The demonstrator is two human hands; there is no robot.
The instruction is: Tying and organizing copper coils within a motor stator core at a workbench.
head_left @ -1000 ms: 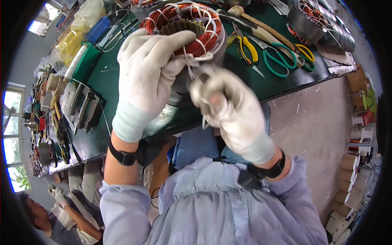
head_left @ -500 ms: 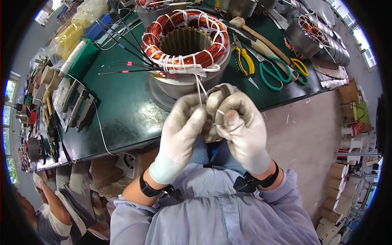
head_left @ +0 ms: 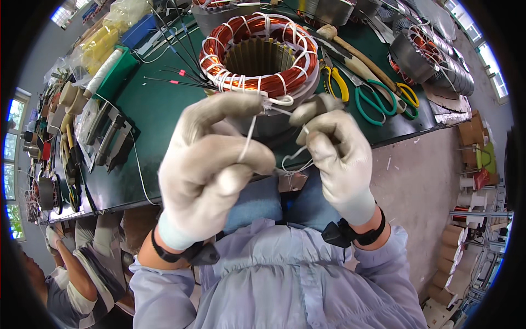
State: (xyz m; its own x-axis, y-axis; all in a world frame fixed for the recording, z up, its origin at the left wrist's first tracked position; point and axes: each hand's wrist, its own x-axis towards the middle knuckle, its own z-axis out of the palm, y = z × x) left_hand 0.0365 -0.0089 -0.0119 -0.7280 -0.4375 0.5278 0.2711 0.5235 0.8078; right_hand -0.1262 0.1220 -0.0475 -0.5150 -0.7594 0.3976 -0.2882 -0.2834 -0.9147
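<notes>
A motor stator stands upright before me, its ring of copper windings [head_left: 224,75] wrapped with white cord around a slotted bore. Loose ends of white lacing cord [head_left: 250,133] come off the ring's near edge. My left hand [head_left: 200,159], in a white glove, has one cord end between its curled fingers, while its forefinger reaches to the ring's edge. My gloved right hand [head_left: 343,159] pinches the other end between thumb and fingers, and that cord's slack loops below it. The gloves partly cover the stator's steel body.
Yellow-handled pliers [head_left: 336,83], green-handled scissors [head_left: 372,104] and a wooden-handled mallet [head_left: 356,54] lie right of the stator. A green bin [head_left: 118,71] with a white cord spool stands left. More stators [head_left: 413,55] sit far right. A co-worker [head_left: 71,279] is at lower left.
My hands have moved apart, the left one up and leftward, its forefinger now at the ring. The cord ends have spread from close together to separate sides. The view has shifted slightly.
</notes>
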